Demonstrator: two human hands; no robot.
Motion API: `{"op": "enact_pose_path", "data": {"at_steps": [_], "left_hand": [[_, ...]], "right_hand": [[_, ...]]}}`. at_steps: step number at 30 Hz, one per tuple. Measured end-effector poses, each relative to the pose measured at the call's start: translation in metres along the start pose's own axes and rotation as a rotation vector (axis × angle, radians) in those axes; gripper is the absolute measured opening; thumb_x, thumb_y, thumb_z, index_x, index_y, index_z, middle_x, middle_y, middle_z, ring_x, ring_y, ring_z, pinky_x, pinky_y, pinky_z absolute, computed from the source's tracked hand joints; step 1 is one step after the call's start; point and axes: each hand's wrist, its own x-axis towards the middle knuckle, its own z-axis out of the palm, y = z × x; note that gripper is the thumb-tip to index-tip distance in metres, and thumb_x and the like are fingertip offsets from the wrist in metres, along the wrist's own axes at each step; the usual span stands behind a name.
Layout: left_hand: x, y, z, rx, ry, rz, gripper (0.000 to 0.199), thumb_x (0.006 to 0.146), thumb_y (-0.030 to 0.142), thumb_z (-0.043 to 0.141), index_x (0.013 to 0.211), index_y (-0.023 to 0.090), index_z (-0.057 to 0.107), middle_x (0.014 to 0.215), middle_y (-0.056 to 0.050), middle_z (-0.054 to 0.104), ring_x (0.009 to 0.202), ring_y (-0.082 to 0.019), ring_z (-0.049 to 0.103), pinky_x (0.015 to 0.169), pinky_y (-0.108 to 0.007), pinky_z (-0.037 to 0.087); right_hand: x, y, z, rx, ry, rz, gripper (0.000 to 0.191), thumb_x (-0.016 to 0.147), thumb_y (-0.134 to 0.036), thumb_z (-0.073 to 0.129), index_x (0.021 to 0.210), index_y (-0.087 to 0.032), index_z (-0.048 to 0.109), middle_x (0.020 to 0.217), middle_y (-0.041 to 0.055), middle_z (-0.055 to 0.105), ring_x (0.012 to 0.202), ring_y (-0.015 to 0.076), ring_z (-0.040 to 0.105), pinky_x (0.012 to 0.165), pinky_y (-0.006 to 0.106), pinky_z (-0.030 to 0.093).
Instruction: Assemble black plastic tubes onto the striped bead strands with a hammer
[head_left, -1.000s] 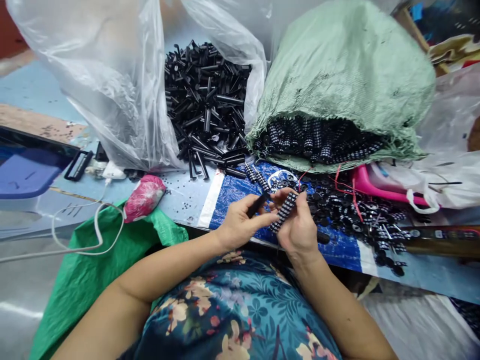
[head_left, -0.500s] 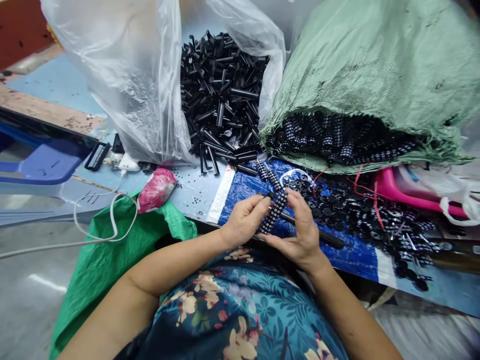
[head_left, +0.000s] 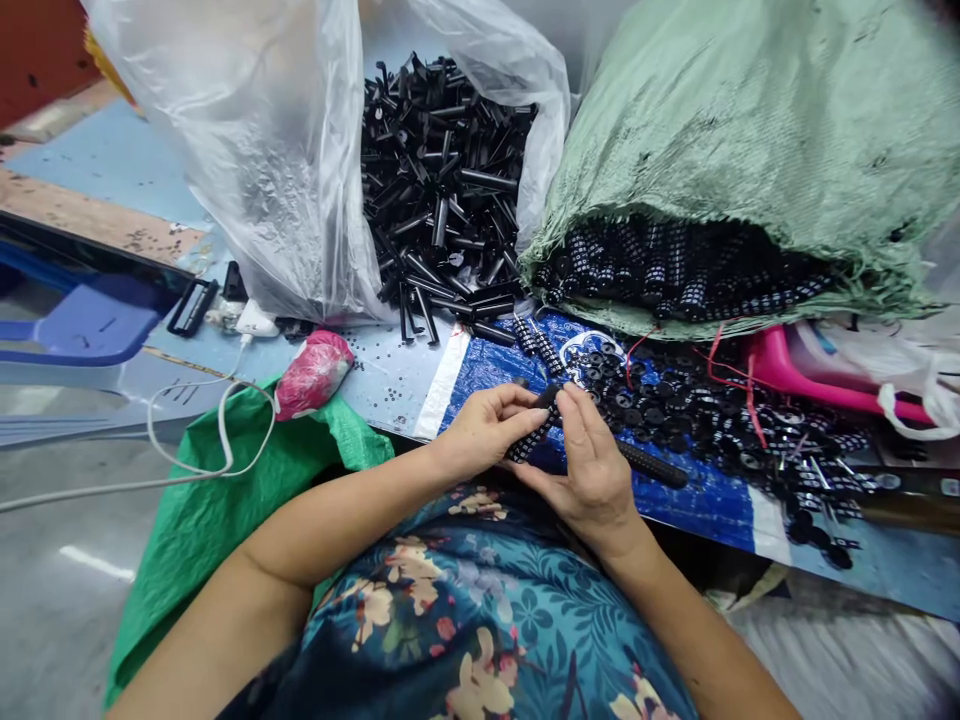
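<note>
left hand (head_left: pixel 484 432) — curled on dotted cylinder (head_left: pixel 529 443) | right hand (head_left: pixel 600 485) — cupping it

The clear bag (head_left: pixel 255 190) at the far left is thin plastic, crinkled and glossy, and the black tubes (head_left: pixel 487 180) beside it gleam like smooth plastic. Far right, I see a pale green sack (head_left: pixel 720 150) of coarse weave, matt and fraying. The blue sheet (head_left: pixel 480 365) nearer has a creased shine; the pink tub (head_left: pixel 772 362) looks like slick plastic, the gripped piece (head_left: pixel 529 443) knobbly.
</note>
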Motion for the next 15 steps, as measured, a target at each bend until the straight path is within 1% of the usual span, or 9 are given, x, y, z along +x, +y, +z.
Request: {"op": "enact_pose_path", "data": {"at_steps": [2, 4, 5, 6, 8, 9, 10, 12, 15], "left_hand": [[0.004, -0.004, -0.007, -0.018, -0.027, -0.042, 0.043, 0.075, 0.049, 0.080, 0.096, 0.016, 0.061, 0.080, 0.000, 0.065, 0.071, -0.013, 0.062, 0.070, -0.028, 0.048], [0.008, -0.008, -0.019, 0.041, -0.020, 0.014, 0.041, 0.077, 0.048, 0.077, 0.096, 0.017, 0.059, 0.082, -0.001, 0.065, 0.071, -0.014, 0.063, 0.071, -0.030, 0.050], [0.010, -0.008, -0.027, 0.136, 0.004, 0.086, 0.037, 0.079, 0.046, 0.075, 0.097, 0.017, 0.060, 0.085, -0.002, 0.066, 0.073, -0.015, 0.063, 0.073, -0.030, 0.050], [0.012, -0.008, -0.037, 0.274, 0.044, 0.172, 0.033, 0.082, 0.043, 0.073, 0.098, 0.017, 0.062, 0.087, -0.003, 0.067, 0.076, -0.015, 0.062, 0.075, -0.031, 0.049], [0.016, -0.004, -0.057, 0.624, 0.119, 0.306, 0.024, 0.085, 0.037, 0.069, 0.099, 0.017, 0.067, 0.092, -0.005, 0.069, 0.083, -0.017, 0.062, 0.081, -0.032, 0.047], [0.018, -0.001, -0.067, 0.799, 0.139, 0.332, 0.021, 0.085, 0.035, 0.069, 0.098, 0.018, 0.069, 0.092, -0.005, 0.069, 0.086, -0.019, 0.061, 0.083, -0.033, 0.046], [0.020, 0.003, -0.075, 0.949, 0.142, 0.330, 0.020, 0.083, 0.033, 0.071, 0.096, 0.018, 0.071, 0.092, -0.006, 0.069, 0.087, -0.020, 0.061, 0.083, -0.034, 0.045], [0.024, 0.009, -0.086, 1.127, 0.088, 0.270, 0.020, 0.080, 0.034, 0.074, 0.093, 0.019, 0.073, 0.088, -0.005, 0.068, 0.084, -0.020, 0.060, 0.079, -0.032, 0.043], [0.031, 0.014, -0.091, 1.129, -0.019, 0.146, 0.025, 0.075, 0.039, 0.078, 0.088, 0.018, 0.073, 0.075, -0.001, 0.064, 0.069, -0.015, 0.055, 0.065, -0.027, 0.036]], "right_hand": [[-0.002, 0.004, 0.000, 0.023, -0.045, 0.024, 0.102, 0.083, -0.049, 0.076, 0.160, -0.011, 0.022, 0.148, 0.0241, 0.050, 0.138, 0.0345, 0.051, 0.110, 0.051, 0.052], [-0.007, 0.015, -0.002, 0.011, -0.068, 0.050, 0.099, 0.083, -0.055, 0.074, 0.158, -0.011, 0.025, 0.145, 0.0236, 0.053, 0.137, 0.0347, 0.052, 0.109, 0.051, 0.051], [-0.011, 0.021, -0.003, -0.037, -0.080, 0.072, 0.091, 0.085, -0.054, 0.073, 0.155, -0.011, 0.033, 0.142, 0.0224, 0.057, 0.133, 0.0345, 0.054, 0.107, 0.050, 0.051], [-0.016, 0.028, -0.005, -0.106, -0.103, 0.101, 0.076, 0.088, -0.049, 0.071, 0.148, -0.013, 0.043, 0.135, 0.0202, 0.062, 0.128, 0.0336, 0.058, 0.104, 0.049, 0.053], [-0.027, 0.041, -0.008, -0.250, -0.182, 0.155, 0.039, 0.094, -0.037, 0.065, 0.127, -0.016, 0.062, 0.115, 0.0143, 0.071, 0.110, 0.0297, 0.065, 0.094, 0.044, 0.054], [-0.031, 0.046, -0.010, -0.297, -0.225, 0.170, 0.026, 0.096, -0.032, 0.062, 0.117, -0.017, 0.067, 0.105, 0.0123, 0.072, 0.101, 0.0276, 0.066, 0.089, 0.042, 0.054], [-0.034, 0.049, -0.011, -0.318, -0.253, 0.176, 0.020, 0.097, -0.029, 0.059, 0.110, -0.017, 0.068, 0.099, 0.0113, 0.072, 0.094, 0.0261, 0.066, 0.086, 0.041, 0.053], [-0.035, 0.050, -0.014, -0.292, -0.236, 0.179, 0.018, 0.098, -0.026, 0.056, 0.107, -0.016, 0.067, 0.095, 0.0111, 0.070, 0.087, 0.0241, 0.064, 0.082, 0.038, 0.052], [-0.025, 0.042, -0.015, -0.167, -0.090, 0.163, 0.020, 0.097, -0.021, 0.053, 0.114, -0.017, 0.063, 0.094, 0.0093, 0.069, 0.083, 0.0214, 0.064, 0.078, 0.033, 0.051]]}}
